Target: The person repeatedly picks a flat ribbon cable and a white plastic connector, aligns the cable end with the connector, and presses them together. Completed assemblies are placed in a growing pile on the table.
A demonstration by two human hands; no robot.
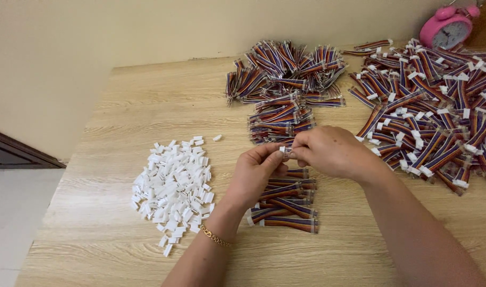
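While both hands meet at the centre of the frame, the left hand [256,172] and the right hand [328,151] pinch a small white connector housing [283,151] between closed fingertips, thumbs meeting over it, apparently to steady so small a part. Loose white housings [173,186] lie heaped at lower left; bare-ended ribbon cables [285,204] sit beneath the hands, and cables with housings [434,117] spread at upper right.

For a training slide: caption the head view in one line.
Both hands, left hand and right hand, pinch a small white connector above striped cable bundles, beside a pile of white connectors.
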